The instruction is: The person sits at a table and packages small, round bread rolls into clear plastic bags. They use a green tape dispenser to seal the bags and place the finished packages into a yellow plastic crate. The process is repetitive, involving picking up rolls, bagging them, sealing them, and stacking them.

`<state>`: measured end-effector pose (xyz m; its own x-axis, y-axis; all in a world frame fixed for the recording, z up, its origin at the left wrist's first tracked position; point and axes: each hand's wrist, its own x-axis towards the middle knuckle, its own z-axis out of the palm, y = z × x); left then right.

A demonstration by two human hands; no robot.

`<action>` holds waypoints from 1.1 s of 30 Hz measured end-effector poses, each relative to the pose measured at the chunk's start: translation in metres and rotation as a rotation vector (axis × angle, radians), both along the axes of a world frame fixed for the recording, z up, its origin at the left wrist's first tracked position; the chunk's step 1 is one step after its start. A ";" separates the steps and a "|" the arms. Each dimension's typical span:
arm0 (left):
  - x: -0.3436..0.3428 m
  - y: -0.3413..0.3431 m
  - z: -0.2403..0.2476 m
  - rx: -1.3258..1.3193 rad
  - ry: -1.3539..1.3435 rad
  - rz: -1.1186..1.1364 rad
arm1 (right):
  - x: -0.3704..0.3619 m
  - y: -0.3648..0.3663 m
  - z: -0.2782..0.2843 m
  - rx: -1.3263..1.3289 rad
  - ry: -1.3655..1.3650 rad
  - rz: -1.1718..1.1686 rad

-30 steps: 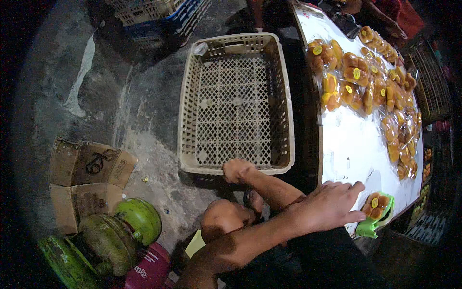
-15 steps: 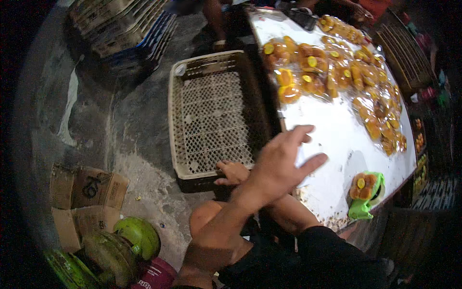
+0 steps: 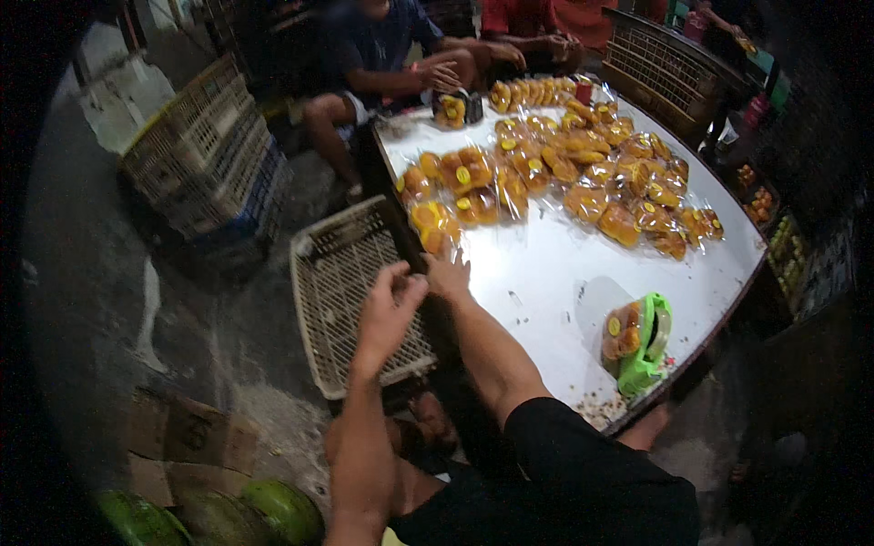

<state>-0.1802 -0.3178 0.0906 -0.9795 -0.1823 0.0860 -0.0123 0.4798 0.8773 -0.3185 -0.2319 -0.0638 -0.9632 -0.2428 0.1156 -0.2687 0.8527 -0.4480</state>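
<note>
My right hand [image 3: 446, 275] reaches to the table's left edge, fingers stretched out, just below a clear-wrapped pack of yellow-orange buns [image 3: 433, 223]. Whether the fingertips touch the wrapper I cannot tell. Beside it, my left hand [image 3: 391, 314] hovers over the right side of a pale plastic crate [image 3: 339, 305], thumb and fingers apart, holding nothing. The crate has a lattice bottom and sits low, left of the white table [image 3: 546, 273]. Many more wrapped bread packs [image 3: 583, 173] spread across the table's far half. One bun pack [image 3: 622, 332] leans by a green tape dispenser [image 3: 648, 341] near the front edge.
Stacked crates [image 3: 205, 150] stand on the floor at the far left. Green gas cylinders [image 3: 282, 511] and a cardboard box [image 3: 191, 437] lie near left. Two people sit beyond the table, one in a dark shirt [image 3: 382, 45], one in red [image 3: 523, 18]. Another crate [image 3: 660, 68] stands behind.
My right hand has left the crate's near rim and moved up to the table edge by the buns. My left hand has shifted left from above the table to over the crate. The view has tilted up.
</note>
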 end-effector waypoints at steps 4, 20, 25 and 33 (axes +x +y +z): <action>-0.013 0.017 -0.025 -0.335 0.048 -0.039 | -0.020 0.056 0.000 -0.464 0.110 0.077; -0.040 0.176 -0.050 0.519 -0.191 -0.410 | 0.176 0.241 0.084 -1.045 0.042 -0.298; -0.015 0.165 -0.043 0.192 0.304 -0.232 | 0.167 0.231 0.111 -0.964 0.097 -0.291; -0.002 0.136 -0.009 -0.163 0.678 -0.173 | 0.161 0.201 0.133 -0.692 0.745 -0.403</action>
<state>-0.1817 -0.1821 0.0812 -0.7145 0.0381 0.6986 0.5983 0.5508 0.5820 -0.1572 -0.0313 0.0691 -0.5890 0.4170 0.6922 -0.4286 0.5649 -0.7051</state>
